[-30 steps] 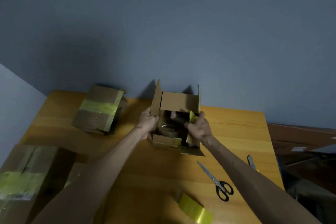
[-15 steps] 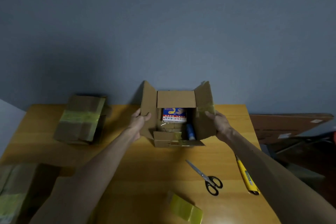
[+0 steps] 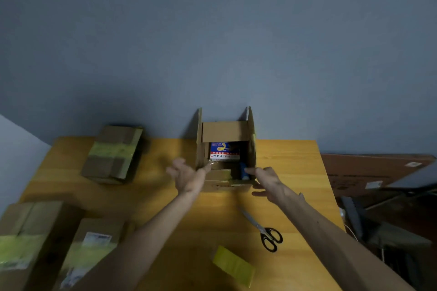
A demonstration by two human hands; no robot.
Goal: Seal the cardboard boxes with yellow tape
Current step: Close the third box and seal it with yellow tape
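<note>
Cardboard box at far side of tabletop, side flaps upright, contents showing (blue-red pack). L hand at its left front corner, grip wide, fingers spread, blurred. R hand at right front corner, grip wide, holding nothing. Roll of yellow tape at near edge, scissors nearby.

Left hand and right hand have released the box flaps, now upright.

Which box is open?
The middle box at the far edge of the table, by the left hand and right hand: its flaps stand up and things show inside. The three boxes on the left are shut with yellow tape.
</note>
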